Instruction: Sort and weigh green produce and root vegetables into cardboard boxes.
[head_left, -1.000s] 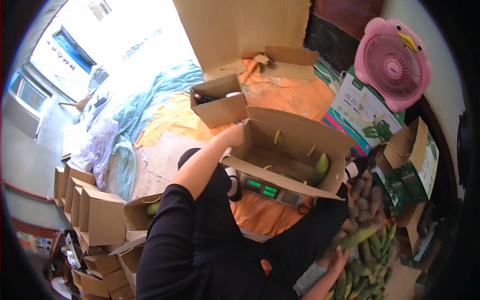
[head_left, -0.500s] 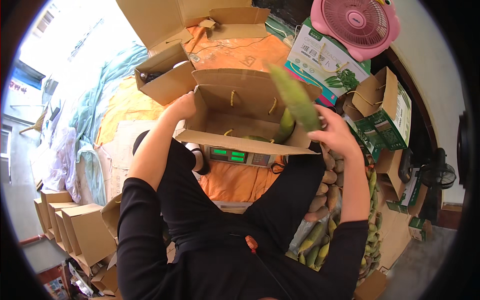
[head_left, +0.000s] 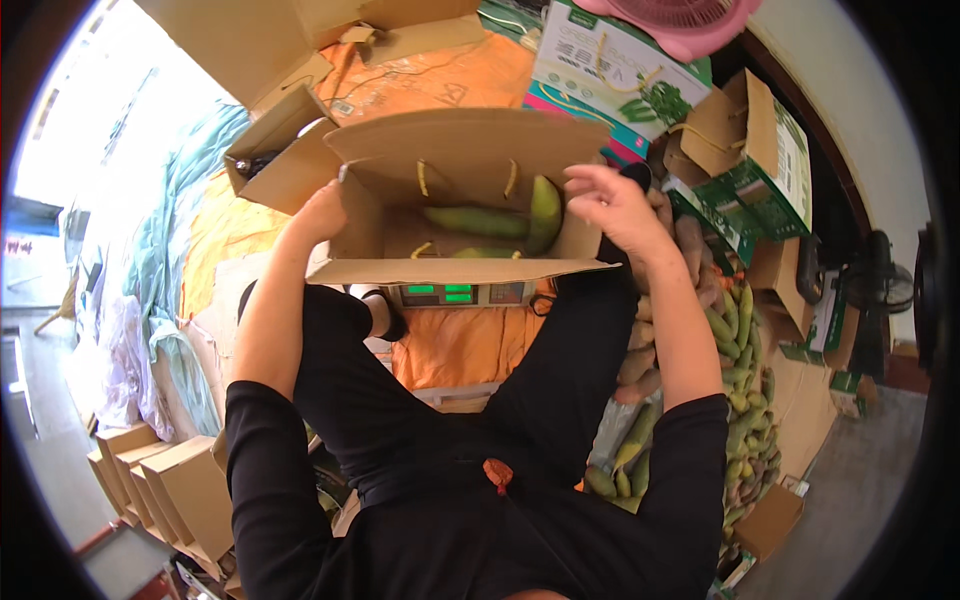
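In front of me an open cardboard box [head_left: 465,271] with yellow rope handles stands on a digital scale [head_left: 513,293] with green lit displays. Long green radishes lie inside: one green radish [head_left: 480,221] along the far side, another standing up at the right end [head_left: 545,213], and part of a third behind the near wall. My left hand [head_left: 322,212] is closed on the box's left edge. Over the right edge hovers my right hand [head_left: 615,207], fingers apart, with nothing in it.
To my right lie a heap of green radishes [head_left: 742,400] and several reddish-brown roots [head_left: 637,365]. Printed green-and-white cartons [head_left: 760,180] and a pink fan [head_left: 690,30] stand beyond. Folded brown boxes [head_left: 185,490] are at my left. Orange sheeting [head_left: 450,350] covers the floor.
The green radish that my right hand held has left it and is now in the box. That hand has opened and moved left and up. The view has shifted.
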